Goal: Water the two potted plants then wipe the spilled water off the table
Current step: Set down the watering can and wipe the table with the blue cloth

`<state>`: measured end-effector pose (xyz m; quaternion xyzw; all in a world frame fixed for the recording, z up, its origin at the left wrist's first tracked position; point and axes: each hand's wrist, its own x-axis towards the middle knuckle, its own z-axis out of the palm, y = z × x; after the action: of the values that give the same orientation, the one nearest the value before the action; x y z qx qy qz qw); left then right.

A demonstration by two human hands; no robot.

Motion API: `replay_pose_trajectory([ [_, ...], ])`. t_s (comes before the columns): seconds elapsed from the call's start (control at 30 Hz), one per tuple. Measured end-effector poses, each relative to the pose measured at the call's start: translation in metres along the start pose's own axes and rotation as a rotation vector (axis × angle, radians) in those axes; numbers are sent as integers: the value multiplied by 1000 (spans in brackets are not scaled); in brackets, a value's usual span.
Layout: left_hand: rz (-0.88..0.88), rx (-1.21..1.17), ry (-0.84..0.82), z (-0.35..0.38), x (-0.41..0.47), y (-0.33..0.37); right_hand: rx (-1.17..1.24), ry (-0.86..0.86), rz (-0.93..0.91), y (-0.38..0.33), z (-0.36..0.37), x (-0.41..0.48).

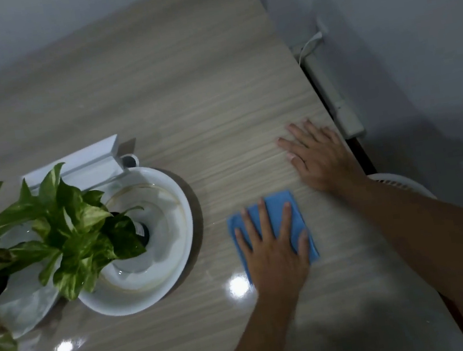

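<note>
Left hand [273,246] pressed flat, fingers spread, on the blue cloth [275,222] just right of the white bowl [178,272] — right hand [319,154] flat and empty beyond it, no readable labels.

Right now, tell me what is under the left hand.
A folded blue cloth lies flat on the table beneath the left hand. Whether water remains under the cloth cannot be seen; it is covered.

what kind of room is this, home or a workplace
Probably a home, though I can't be sure. A wood-grain table stands against a plain wall, with potted plants in white dishes and a power strip beside it. The left hand presses a blue cloth.
</note>
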<state>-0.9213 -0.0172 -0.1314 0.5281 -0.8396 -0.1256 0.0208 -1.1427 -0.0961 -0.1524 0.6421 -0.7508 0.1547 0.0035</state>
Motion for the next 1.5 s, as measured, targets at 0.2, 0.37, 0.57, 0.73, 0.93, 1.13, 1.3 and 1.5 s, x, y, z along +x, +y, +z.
replay_pose_trajectory([
  [0.2, -169, 17, 8, -20, 121, -45, -14, 176, -35, 0, 3, 0],
  [0.37, -129, 68, 16, -14, 8, -46, 17, 87, -12, 0, -2, 1],
  [0.57, 233, 11, -35, 18, -133, 27, -2, -163, 70, -4, -12, 5],
  [0.73, 293, -6, -19, 14, -70, 23, -16, -308, 72, -4, -15, 5],
  [0.93, 21, 79, -52, -2, -158, -47, 5, -320, 134, -23, -30, -18],
  [1.13, 151, 49, -54, -10, -147, -78, 69, -282, 23, -127, -23, -47],
  [1.3, -239, 97, 38, -27, -167, -169, 84, -293, 0, -177, -8, -91],
  [1.5, -37, 60, -63, -17, -197, -128, -26, -243, 0, -183, -1, -103],
])
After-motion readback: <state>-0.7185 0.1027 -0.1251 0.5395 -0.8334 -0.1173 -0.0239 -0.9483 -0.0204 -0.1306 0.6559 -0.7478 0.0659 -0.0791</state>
